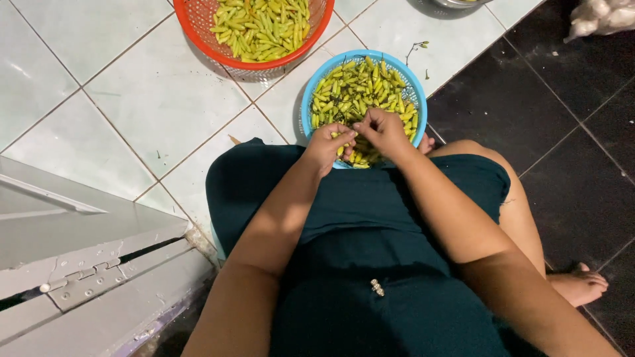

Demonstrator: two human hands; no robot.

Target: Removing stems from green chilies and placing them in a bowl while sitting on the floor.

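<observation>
- A round blue basket with a perforated wall is set on the white tiled floor, just in front of the person's knees, and is filled with small green and yellow-green chili peppers.
- The near rim of the blue basket is hidden behind both hands and the dark green garment.
- The left hand is held over the near edge of the blue basket, its fingers curled together; a single pepper appears to be pinched between them, though the grip is partly hidden.
- The right hand is held just beside the left, the fingertips brought together in a pinch over the heap of peppers; what is gripped cannot be told.
- The two hands are nearly touching at the fingertips above the near part of the pile.
- A second, larger orange-red basket is placed farther off on the white tiles, cut by the top edge of the view, and is likewise filled with green peppers.
- A few loose stems are scattered on the tile just beyond the blue basket.
- A metal bowl is seen only by its rim at the top edge; its contents cannot be made out.
- Dark tiles are laid to the right, where a bare foot is rested.
- A grey hinged panel is seen at lower left.
</observation>
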